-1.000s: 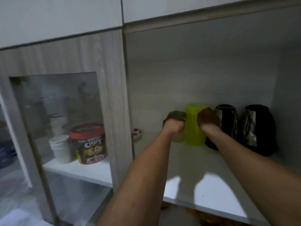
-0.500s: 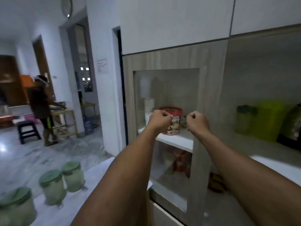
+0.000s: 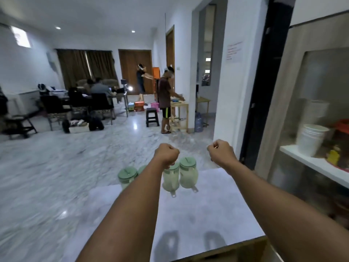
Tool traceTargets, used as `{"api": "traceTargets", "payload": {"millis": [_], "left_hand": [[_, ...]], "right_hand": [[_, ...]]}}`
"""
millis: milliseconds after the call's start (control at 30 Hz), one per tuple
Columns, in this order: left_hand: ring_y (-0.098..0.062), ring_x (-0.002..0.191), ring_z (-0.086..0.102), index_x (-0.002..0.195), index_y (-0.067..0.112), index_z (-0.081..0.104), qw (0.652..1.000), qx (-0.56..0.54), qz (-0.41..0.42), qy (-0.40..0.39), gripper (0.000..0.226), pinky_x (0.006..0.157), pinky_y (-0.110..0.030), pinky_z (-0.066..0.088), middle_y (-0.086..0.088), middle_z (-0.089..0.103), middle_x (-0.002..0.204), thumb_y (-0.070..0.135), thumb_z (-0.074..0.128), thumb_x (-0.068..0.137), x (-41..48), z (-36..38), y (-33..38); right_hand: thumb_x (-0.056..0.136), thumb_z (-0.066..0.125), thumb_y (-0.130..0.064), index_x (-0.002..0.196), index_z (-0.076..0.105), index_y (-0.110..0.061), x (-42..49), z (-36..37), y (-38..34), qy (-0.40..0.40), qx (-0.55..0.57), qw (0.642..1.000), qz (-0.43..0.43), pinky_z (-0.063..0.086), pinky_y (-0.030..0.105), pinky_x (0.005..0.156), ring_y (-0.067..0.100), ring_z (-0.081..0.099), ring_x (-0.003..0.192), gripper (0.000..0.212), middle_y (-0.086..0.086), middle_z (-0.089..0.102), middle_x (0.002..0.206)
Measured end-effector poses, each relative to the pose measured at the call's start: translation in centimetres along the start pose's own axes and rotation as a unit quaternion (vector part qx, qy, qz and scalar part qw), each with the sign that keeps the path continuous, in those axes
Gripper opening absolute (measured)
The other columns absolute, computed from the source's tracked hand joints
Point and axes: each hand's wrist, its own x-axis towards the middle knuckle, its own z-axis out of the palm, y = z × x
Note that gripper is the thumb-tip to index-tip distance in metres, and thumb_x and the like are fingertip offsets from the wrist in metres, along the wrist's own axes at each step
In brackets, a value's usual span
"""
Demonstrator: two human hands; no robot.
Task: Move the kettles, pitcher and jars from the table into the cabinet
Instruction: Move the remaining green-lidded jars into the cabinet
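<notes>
Several pale green-lidded jars stand at the far end of the white table (image 3: 198, 220): one (image 3: 188, 173) at the right, one (image 3: 171, 179) beside it, one (image 3: 127, 176) at the left, and another mostly hidden behind my left forearm. My left hand (image 3: 167, 154) is a closed fist hovering just above the middle jars, holding nothing. My right hand (image 3: 221, 153) is also a closed, empty fist, to the right of the jars and above the table's far edge. The cabinet (image 3: 294, 103) stands at the right; kettles and pitcher are out of view.
Behind the cabinet's glass door, a white shelf (image 3: 309, 161) holds stacked white cups (image 3: 309, 140) and a red-lidded tub. Marble floor stretches left. A person (image 3: 165, 99) stands at a wooden table by a black stool (image 3: 152, 117); others sit at desks far left.
My view has swung left from the open cabinet shelf to the table. Both hands let go of the jar and pitcher on the shelf and now hover as fists over the table's jars.
</notes>
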Motion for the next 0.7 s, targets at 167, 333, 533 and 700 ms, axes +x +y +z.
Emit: {"api": "traceTargets", "payload": {"millis": [167, 333, 533, 700], "left_hand": [[-0.024, 0.057, 0.041, 0.077, 0.011, 0.057, 0.995, 0.045, -0.089, 0.012, 0.014, 0.054, -0.034, 0.034, -0.014, 0.046, 0.067, 0.019, 0.06, 0.087, 7.6, 1.3, -6.9], [-0.036, 0.092, 0.067, 0.103, -0.003, 0.068, 0.983, 0.068, -0.17, -0.002, 0.032, 0.076, -0.041, 0.053, -0.026, 0.069, 0.104, 0.026, 0.061, 0.09, 15.5, 7.0, -12.2], [-0.031, 0.114, 0.063, 0.126, 0.005, 0.06, 0.963, 0.039, -0.268, -0.003, 0.062, 0.088, -0.032, 0.05, -0.013, 0.066, 0.125, 0.045, 0.072, 0.08, 20.8, 11.5, -17.5], [-0.027, 0.1, 0.07, 0.109, 0.009, 0.074, 0.958, 0.012, -0.284, -0.024, 0.063, 0.092, -0.04, 0.057, -0.01, 0.075, 0.109, 0.048, 0.073, 0.06, 24.3, 13.2, -21.0]], "right_hand": [[0.086, 0.054, -0.024, 0.083, 0.055, -0.009, 6.7, 7.8, 4.3, -0.084, -0.022, 0.996, 0.03, 0.04, 0.034, 0.065, 0.029, 0.054, 0.08, 0.015, 0.009, 0.061, 0.084], [0.087, 0.062, -0.03, 0.104, 0.055, -0.013, 13.9, 13.3, 10.9, -0.184, -0.053, 0.975, 0.116, 0.043, 0.034, 0.076, 0.028, 0.056, 0.095, 0.025, 0.01, 0.06, 0.104], [0.085, 0.072, -0.037, 0.15, 0.033, -0.004, 20.4, 18.4, 17.1, -0.254, -0.078, 0.943, 0.199, 0.042, 0.037, 0.1, 0.034, 0.043, 0.137, 0.082, 0.016, 0.041, 0.154], [0.074, 0.078, -0.034, 0.117, 0.061, -0.001, 21.9, 22.6, 19.0, -0.276, -0.096, 0.931, 0.22, 0.053, 0.038, 0.082, 0.031, 0.064, 0.1, 0.057, 0.015, 0.066, 0.11]]}}
